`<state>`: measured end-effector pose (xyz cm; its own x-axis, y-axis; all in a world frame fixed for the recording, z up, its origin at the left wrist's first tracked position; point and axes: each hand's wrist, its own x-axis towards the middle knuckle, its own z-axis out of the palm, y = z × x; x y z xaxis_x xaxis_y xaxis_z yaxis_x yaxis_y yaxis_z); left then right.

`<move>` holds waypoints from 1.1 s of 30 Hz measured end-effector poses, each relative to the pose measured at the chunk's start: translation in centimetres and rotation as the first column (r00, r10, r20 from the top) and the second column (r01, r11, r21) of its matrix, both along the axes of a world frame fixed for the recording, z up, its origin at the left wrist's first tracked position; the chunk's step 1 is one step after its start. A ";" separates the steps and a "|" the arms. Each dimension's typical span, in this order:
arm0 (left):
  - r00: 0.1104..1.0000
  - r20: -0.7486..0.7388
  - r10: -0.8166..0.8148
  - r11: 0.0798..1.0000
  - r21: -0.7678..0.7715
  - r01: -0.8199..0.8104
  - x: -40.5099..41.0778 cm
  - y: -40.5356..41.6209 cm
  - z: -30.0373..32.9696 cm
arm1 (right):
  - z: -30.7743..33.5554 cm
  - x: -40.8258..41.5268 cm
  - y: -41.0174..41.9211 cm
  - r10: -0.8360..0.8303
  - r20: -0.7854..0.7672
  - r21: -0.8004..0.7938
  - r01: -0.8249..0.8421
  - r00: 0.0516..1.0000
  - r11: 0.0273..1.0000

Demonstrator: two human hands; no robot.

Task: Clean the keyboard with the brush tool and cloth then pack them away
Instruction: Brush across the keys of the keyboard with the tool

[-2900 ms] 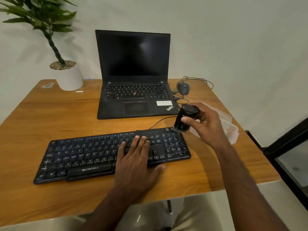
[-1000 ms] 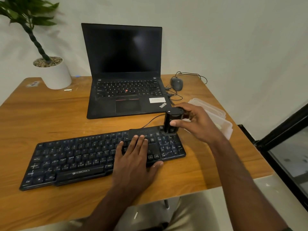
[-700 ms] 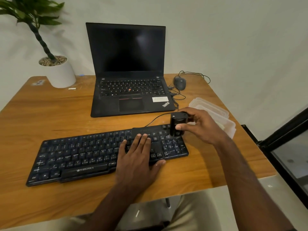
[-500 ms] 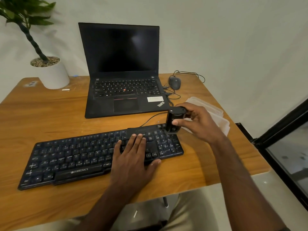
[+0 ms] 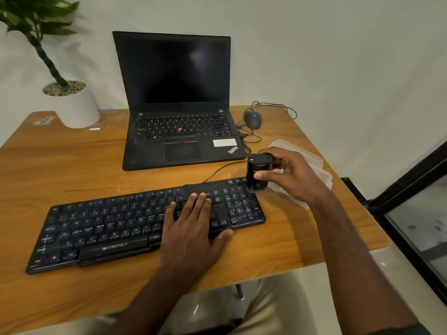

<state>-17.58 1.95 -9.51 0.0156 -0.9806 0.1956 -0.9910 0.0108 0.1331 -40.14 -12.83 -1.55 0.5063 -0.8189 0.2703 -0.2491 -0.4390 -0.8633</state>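
Note:
A black Zebronics keyboard (image 5: 101, 228) lies across the front of the wooden table (image 5: 72, 165). My left hand (image 5: 193, 228) rests flat on its right half, fingers straight. My right hand (image 5: 290, 175) grips a black cylindrical brush tool (image 5: 257, 172), held upright with its lower end on the keyboard's top right corner by the number pad. A clear plastic container (image 5: 316, 165) lies behind my right hand near the table's right edge. No cloth can be made out.
An open black ThinkPad laptop (image 5: 179, 102) stands behind the keyboard. A wired grey mouse (image 5: 252, 119) and its cables lie to its right. A white plant pot (image 5: 72, 105) is at the back left. The table's right edge borders a dark-framed glass panel (image 5: 416, 213).
The brush tool has shifted in small strokes over the keyboard's top right corner, lowered from a tilted hold 2.9 s ago. My left hand has stayed pressed on the keys.

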 end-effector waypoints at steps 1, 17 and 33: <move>1.000 0.000 0.002 1.000 0.000 -0.002 0.0 0.0 0.0 | 0.0 0.6 0.1 0.005 0.032 -0.002 -0.005 0.999 1.000; 1.000 0.000 0.002 1.000 0.012 -0.002 0.0 0.0 0.0 | -0.4 0.7 1.2 0.017 0.064 0.017 -0.018 0.998 1.000; 1.000 -0.006 0.005 1.000 0.012 -0.005 0.0 0.0 0.2 | -1.6 3.7 1.6 0.004 0.114 0.012 -0.006 0.993 1.000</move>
<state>-17.60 1.97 -9.35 0.0220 -0.9828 0.1834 -0.9903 0.0038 0.1389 -36.48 -11.27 -3.13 0.4770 -0.8200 0.3164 -0.1466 -0.4292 -0.8913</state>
